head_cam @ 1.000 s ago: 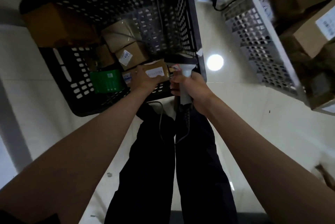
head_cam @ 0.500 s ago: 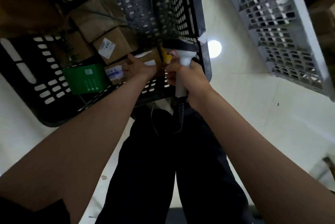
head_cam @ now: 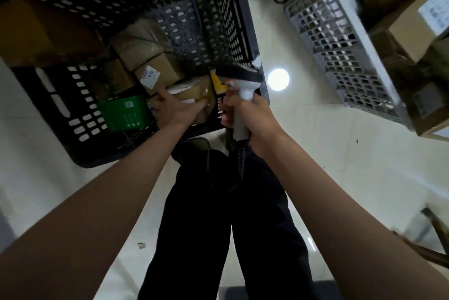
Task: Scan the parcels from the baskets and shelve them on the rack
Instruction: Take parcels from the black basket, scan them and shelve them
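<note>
Parcel held in the black basket, scanner beside it

The brown parcel (head_cam: 192,92) sits at the near wall of the black basket (head_cam: 239,20), the left hand (head_cam: 176,107) with its grip curled round it. Just right, the right hand (head_cam: 252,117) has its grip wrapped round the scanner (head_cam: 243,86) handle. A green box (head_cam: 124,112) lies left of the left hand; a grey basket (head_cam: 340,44) stands well right.

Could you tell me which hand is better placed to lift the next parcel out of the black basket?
Left. The left hand already grips a brown parcel inside the black basket, while the right hand is occupied holding the scanner.
</note>
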